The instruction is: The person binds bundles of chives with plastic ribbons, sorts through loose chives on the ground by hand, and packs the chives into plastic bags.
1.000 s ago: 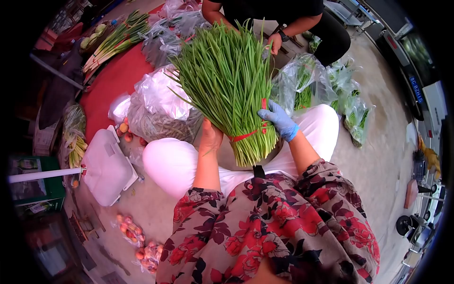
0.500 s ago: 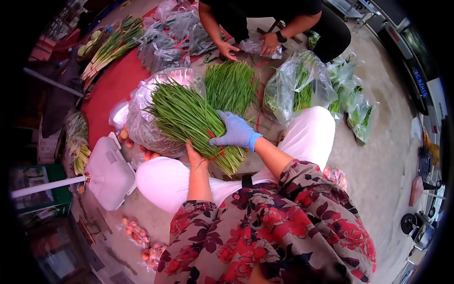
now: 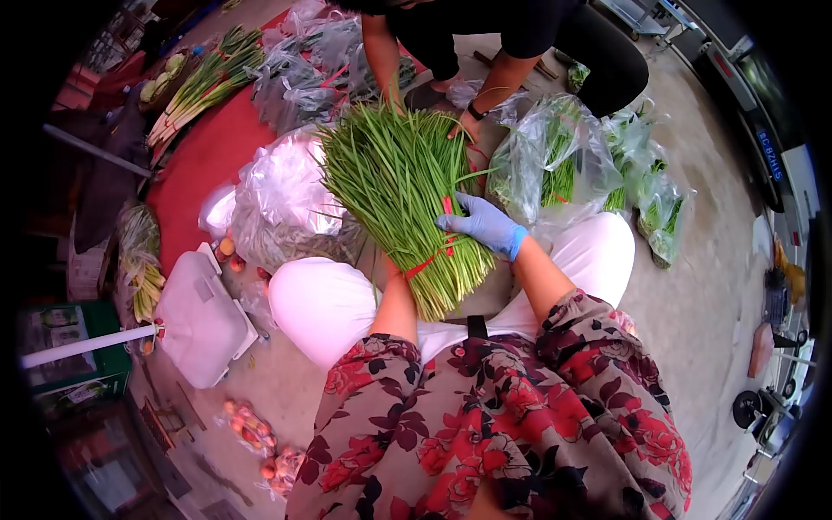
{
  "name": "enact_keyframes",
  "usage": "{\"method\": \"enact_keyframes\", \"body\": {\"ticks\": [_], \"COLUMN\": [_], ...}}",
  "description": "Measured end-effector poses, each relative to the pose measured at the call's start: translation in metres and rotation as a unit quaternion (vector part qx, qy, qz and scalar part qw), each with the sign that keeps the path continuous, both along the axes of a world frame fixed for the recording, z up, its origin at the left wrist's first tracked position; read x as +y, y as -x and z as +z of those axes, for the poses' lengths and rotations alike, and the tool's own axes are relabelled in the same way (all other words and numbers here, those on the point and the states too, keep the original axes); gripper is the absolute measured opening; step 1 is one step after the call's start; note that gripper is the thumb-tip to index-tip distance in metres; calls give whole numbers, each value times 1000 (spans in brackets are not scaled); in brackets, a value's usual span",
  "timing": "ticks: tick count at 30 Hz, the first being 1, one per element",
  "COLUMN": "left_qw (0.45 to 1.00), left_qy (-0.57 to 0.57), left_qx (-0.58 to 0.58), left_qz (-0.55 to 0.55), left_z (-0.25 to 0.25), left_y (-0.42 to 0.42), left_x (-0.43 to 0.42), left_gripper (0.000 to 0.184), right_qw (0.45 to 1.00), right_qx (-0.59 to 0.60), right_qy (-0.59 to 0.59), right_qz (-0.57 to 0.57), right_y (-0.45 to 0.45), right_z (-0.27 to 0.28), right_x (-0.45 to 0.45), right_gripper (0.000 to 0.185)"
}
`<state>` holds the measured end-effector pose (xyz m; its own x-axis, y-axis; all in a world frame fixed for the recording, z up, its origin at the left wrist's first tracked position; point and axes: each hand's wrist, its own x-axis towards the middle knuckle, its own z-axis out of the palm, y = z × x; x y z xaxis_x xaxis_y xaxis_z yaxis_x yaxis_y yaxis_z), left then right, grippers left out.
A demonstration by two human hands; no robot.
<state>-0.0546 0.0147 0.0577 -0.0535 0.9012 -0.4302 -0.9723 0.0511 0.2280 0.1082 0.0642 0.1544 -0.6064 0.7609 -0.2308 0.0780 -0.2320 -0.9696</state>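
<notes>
A large bundle of garlic chives [image 3: 403, 191], bound with red ties, is tilted between my hands above my lap. My right hand [image 3: 485, 227], in a blue glove, grips its right side near the cut stem ends. My left hand [image 3: 393, 279] holds it from underneath on the left; the fingers are hidden by the stems. At the leafy far end, a co-worker's hand [image 3: 465, 126] is close to the chives, though contact is unclear. The second chive bundle is mostly covered.
Bagged greens [image 3: 555, 156] stand to the right. A shiny plastic bag [image 3: 290, 186] lies left, near a white scale-like box [image 3: 201, 316]. Leeks [image 3: 208, 87] and more bagged vegetables [image 3: 321, 65] lie farther back on red cloth [image 3: 208, 169]. Bagged fruit [image 3: 250, 426] sits on the floor.
The held chives have moved right and turned more upright, now covering the bundle behind. My left hand has slipped mostly out of sight beneath them. The co-worker leans in closer.
</notes>
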Motion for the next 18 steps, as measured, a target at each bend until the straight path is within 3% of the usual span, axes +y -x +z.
{"method": "enact_keyframes", "body": {"ticks": [1,3,5,8,11,12,15,18], "left_qw": [1000,1000,999,1000,1000,1000,1000,1000], "left_qy": [-8,-15,-17,-8,-6,-8,-8,-21], "left_qx": [-7,-8,-3,1,13,17,17,17], "left_qz": [-7,-15,-28,-28,-22,-21,-10,0], "left_z": [-9,-22,-28,-27,-30,-30,-40,-39], "left_y": [-2,-2,5,16,23,23,26,26], "left_x": [0,-1,-4,-13,-17,-15,-16,-12], "left_gripper": [66,66,66,65,65,65,65,65], "right_qw": [980,981,999,976,925,913,920,954], "right_qx": [-174,-171,-38,-186,-356,-391,-367,-272], "right_qy": [-96,-89,-16,8,93,117,133,67], "right_qz": [-29,29,2,-111,-92,-15,-40,-109], "right_y": [-2,-16,-40,-80,-85,-71,-55,-41], "right_z": [-6,19,29,29,-16,-47,-73,-36], "right_x": [3,9,15,21,10,0,-5,-6], "right_gripper": [70,76,60,41,29,30,31,28]}}
